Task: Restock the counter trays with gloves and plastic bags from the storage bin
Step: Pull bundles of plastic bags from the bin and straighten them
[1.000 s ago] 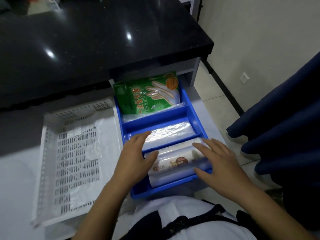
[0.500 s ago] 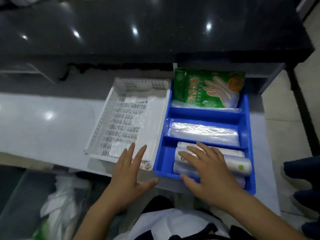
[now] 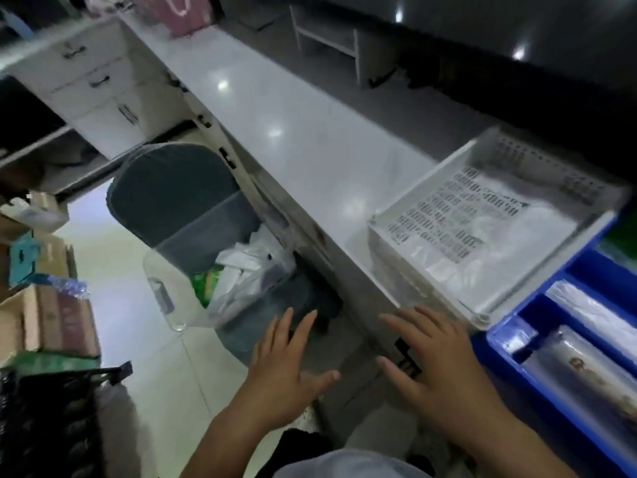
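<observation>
Neither grip holds anything: left hand (image 3: 286, 367) and right hand (image 3: 437, 360) hover released; reach low-left into the bin (image 3: 206, 257), lifting one packet cleanly.

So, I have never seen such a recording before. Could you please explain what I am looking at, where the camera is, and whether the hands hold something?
There is no machine here. A person wears a wide-angle camera on the head, looking down at their own bare hands. The left hand and the right hand are both open with spread fingers, and hold nothing. On the long white counter lies a white perforated plastic tray with thin clear plastic in it. Next to it is a blue divided plastic tray with rolls of clear plastic bags. On the floor beneath the counter stands a translucent storage bin holding white packets.
</observation>
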Demonstrator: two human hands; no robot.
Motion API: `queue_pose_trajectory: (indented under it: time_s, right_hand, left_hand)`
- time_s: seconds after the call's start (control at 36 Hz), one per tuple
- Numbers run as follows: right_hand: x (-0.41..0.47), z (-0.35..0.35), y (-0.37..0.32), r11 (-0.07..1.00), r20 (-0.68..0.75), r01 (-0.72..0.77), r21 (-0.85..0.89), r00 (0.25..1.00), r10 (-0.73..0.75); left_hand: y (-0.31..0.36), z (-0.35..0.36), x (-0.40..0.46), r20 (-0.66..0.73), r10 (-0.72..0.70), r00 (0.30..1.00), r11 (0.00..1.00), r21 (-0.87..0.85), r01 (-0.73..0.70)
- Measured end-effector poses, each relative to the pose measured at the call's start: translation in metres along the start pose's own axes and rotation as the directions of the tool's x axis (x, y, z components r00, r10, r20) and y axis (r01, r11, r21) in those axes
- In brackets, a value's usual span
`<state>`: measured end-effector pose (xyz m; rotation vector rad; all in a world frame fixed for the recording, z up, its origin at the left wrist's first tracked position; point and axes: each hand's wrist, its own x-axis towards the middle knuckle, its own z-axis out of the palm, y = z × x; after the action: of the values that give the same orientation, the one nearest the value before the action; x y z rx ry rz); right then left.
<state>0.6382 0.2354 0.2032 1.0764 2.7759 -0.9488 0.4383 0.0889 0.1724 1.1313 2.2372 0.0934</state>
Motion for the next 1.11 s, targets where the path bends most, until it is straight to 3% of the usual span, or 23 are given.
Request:
queue_pose_trajectory:
  time_s: [0.22,0.47,0.61,0.83,1.0,1.11]
  right_hand:
    - [0.068,0.065,-0.099,0.994,0.167,-0.024,-0.109,0.985,0.042]
    - [0.127,0.111,-0.183,0.989,0.247,-0.040,-0.144,0.966,0.075]
    - [0.168,0.115,-0.209,0.981,0.289,-0.030,-0.190,0.954,0.085]
    - [0.274,0.143,-0.233,0.981,0.363,0.043,-0.191,0.931,0.030]
    - [0.367,0.174,-0.235,0.986,0.425,0.071,-0.153,0.905,0.001]
    - [0.422,0.201,-0.218,0.984,0.496,0.031,-0.178,0.866,0.062]
  left_hand:
    - [-0.137,-0.029,-0.002,-0.057,-0.074,0.996,0.984,-0.168,0.063]
    - [-0.287,-0.046,0.005,-0.011,-0.310,0.951,0.902,-0.319,0.290]
    - [-0.317,-0.046,0.022,0.027,-0.316,0.948,0.857,-0.420,0.298]
    - [-0.333,-0.059,0.061,0.214,-0.267,0.940,0.855,-0.397,0.334]
    - [-0.357,-0.097,0.105,0.272,-0.347,0.898,0.841,-0.333,0.426]
    - [-0.372,-0.121,0.145,0.314,-0.362,0.878,0.805,-0.370,0.465]
